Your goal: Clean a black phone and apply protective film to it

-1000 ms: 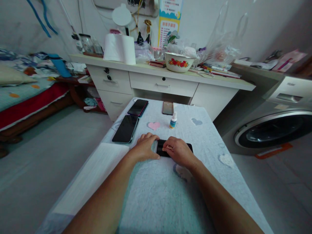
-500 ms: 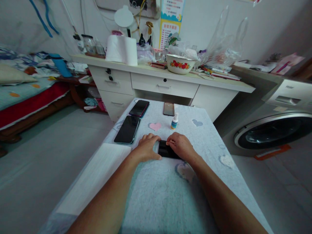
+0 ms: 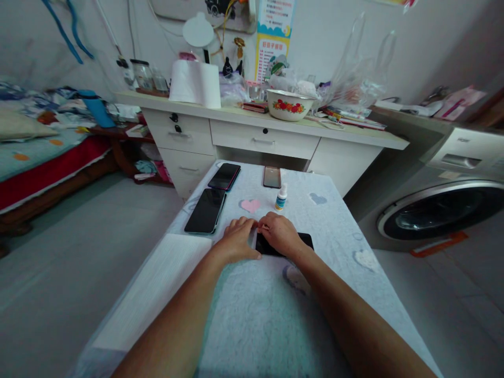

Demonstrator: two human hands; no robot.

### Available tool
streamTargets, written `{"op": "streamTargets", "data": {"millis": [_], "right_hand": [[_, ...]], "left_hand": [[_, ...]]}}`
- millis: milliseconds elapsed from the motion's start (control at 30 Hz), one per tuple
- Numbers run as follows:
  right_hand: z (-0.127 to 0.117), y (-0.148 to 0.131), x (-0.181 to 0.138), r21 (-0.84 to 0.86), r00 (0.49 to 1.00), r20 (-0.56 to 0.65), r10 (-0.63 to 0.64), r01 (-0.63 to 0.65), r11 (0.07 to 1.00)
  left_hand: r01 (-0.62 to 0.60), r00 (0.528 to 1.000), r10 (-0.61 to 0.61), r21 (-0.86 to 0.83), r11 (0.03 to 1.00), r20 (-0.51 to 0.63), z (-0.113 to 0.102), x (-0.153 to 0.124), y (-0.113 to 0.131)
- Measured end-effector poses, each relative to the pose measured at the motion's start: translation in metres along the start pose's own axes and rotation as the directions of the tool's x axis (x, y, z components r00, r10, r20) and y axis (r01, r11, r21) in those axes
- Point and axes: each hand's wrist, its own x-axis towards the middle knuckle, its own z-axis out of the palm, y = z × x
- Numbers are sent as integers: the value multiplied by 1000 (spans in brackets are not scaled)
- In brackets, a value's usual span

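A black smartphone (image 3: 305, 241) lies crosswise on the cloth-covered table, screen up. My left hand (image 3: 238, 240) grips its left end, with the thumb at the near edge and fingers at the far edge. Over the screen, near that same end, my right hand (image 3: 279, 232) is bent with its fingers closed and fingertips down on the glass. Whatever sits between those fingertips is hidden or too small to name. Just beyond the hands stands a small white spray bottle (image 3: 281, 198) with a blue and yellow label.
Two more phones lie at the left, a nearer one (image 3: 205, 211) and a farther one (image 3: 224, 176). A phone case (image 3: 272, 177) rests at the back. A white sheet (image 3: 157, 289) covers the table's left side. Behind stands a white desk (image 3: 263, 134); a washing machine (image 3: 444, 173) is at right.
My right hand has slid left along the screen toward my left hand, uncovering the phone's right end. My left hand stays in place.
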Motion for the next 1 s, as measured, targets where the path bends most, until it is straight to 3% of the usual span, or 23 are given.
{"op": "streamTargets", "data": {"millis": [400, 833, 1000], "right_hand": [[-5, -9, -17, 90, 995, 59, -84, 78, 993], [-4, -2, -1, -56, 998, 36, 43, -41, 998], [-4, -4, -4, -50, 999, 11, 34, -33, 998]], "left_hand": [[9, 1000, -9, 0, 1000, 27, -1, 0, 2], [12, 1000, -12, 3, 1000, 21, -1, 0, 1], [24, 1000, -24, -17, 1000, 9, 0, -1, 1]]}}
